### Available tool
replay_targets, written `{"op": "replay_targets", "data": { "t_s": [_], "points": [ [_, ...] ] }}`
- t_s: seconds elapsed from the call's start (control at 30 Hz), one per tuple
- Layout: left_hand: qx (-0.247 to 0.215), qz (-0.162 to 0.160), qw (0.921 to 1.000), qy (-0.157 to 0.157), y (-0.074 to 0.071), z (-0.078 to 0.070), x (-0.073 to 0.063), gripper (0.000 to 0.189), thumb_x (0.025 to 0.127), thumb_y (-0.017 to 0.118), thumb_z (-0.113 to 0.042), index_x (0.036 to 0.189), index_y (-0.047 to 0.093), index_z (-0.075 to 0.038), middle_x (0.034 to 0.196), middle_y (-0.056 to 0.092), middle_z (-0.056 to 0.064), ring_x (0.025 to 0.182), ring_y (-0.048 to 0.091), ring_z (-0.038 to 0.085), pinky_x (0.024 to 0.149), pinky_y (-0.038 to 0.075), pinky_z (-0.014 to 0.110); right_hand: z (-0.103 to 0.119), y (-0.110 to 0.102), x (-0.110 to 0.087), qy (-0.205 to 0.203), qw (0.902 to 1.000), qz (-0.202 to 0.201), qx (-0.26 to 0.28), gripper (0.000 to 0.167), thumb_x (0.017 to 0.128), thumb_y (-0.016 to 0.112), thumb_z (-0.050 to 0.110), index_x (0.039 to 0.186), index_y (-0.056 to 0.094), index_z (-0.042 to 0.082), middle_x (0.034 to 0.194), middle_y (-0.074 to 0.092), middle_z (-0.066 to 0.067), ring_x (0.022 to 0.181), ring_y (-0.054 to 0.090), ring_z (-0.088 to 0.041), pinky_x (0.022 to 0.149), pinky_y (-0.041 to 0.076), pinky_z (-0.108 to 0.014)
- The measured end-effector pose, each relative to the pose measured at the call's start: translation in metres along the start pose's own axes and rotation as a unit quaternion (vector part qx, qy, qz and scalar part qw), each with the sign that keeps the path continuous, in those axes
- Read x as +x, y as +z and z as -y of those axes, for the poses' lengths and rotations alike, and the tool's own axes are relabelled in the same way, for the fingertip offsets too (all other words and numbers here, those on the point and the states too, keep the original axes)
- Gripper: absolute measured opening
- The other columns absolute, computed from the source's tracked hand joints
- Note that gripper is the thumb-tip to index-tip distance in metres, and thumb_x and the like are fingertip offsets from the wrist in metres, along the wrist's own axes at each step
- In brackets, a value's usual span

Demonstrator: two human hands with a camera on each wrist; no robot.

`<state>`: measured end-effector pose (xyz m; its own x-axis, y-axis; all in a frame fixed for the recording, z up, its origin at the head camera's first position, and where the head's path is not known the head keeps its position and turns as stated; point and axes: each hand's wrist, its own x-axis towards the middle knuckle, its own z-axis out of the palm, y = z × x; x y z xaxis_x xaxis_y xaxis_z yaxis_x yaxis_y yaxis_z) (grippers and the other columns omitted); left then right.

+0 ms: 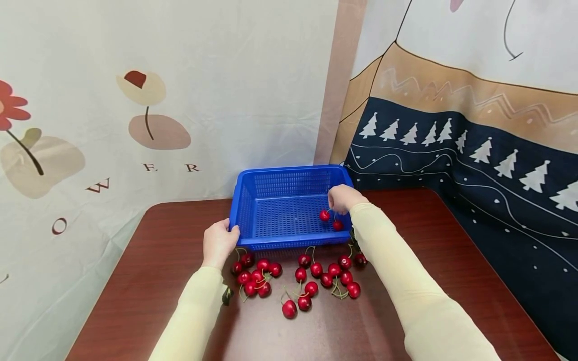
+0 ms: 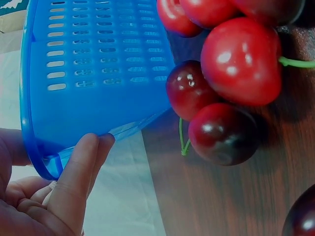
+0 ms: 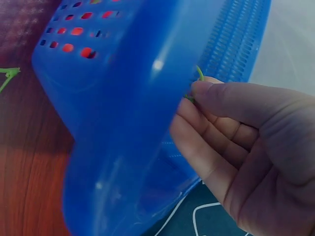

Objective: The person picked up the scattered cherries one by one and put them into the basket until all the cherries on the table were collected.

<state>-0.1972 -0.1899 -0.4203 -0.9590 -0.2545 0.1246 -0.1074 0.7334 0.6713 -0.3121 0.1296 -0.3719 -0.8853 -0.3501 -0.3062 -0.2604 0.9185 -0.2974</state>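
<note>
A blue plastic basket with slotted walls stands at the back of the table. My left hand grips its front left corner, thumb over the rim; the left wrist view shows fingers against the outside of the basket wall. Over the basket's right part, my right hand pinches green cherry stems between thumb and fingertips. Two red cherries hang from it inside the basket; whether they touch the floor of the basket I cannot tell.
Several loose cherries lie in front of the basket on the left, with more cherries at the centre and right. They rest on a brown wooden table. Printed cloth hangs close behind the basket.
</note>
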Motion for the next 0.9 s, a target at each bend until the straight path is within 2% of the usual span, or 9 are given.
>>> {"op": "replay_targets", "data": {
  "t_s": [0.2,0.43,0.67,0.9],
  "points": [
    [-0.004,0.005,1.0000,0.001,0.001,0.000,0.000,0.030,0.094,0.057,-0.017,0.110,0.070,0.006,0.096,0.071,0.024,0.087,0.066,0.039,0.081,0.052,0.052,-0.002,0.002,-0.001,0.011,0.9999,0.001,-0.009,0.007,0.090,0.063,-0.001,0.093,0.068,0.003,0.086,0.065,-0.010,0.076,0.062,-0.023,0.069,0.056,-0.032],
    [-0.001,-0.001,1.0000,0.000,0.001,0.001,0.000,0.029,0.094,0.058,-0.017,0.109,0.071,0.004,0.095,0.072,0.023,0.087,0.065,0.039,0.079,0.051,0.051,-0.007,-0.002,-0.003,0.004,0.9994,-0.026,-0.022,0.012,0.089,0.068,0.007,0.101,0.069,0.006,0.096,0.064,-0.008,0.088,0.057,-0.026,0.077,0.052,-0.039],
    [0.007,-0.002,1.0000,0.001,-0.001,-0.001,-0.001,0.030,0.093,0.058,-0.016,0.110,0.070,0.006,0.097,0.071,0.025,0.089,0.065,0.041,0.080,0.051,0.052,-0.013,-0.007,-0.009,-0.022,0.9986,-0.047,0.012,0.024,0.091,0.069,0.012,0.113,0.068,0.002,0.104,0.067,-0.012,0.096,0.060,-0.028,0.087,0.053,-0.044],
    [0.005,-0.002,1.0000,0.004,0.000,-0.001,0.000,0.029,0.093,0.058,-0.017,0.108,0.071,0.005,0.094,0.071,0.024,0.087,0.065,0.040,0.078,0.051,0.051,-0.026,-0.012,-0.020,-0.059,0.9923,-0.095,0.054,0.029,0.092,0.069,0.014,0.118,0.066,0.002,0.112,0.068,-0.016,0.103,0.065,-0.031,0.090,0.053,-0.046]
  ]
}}
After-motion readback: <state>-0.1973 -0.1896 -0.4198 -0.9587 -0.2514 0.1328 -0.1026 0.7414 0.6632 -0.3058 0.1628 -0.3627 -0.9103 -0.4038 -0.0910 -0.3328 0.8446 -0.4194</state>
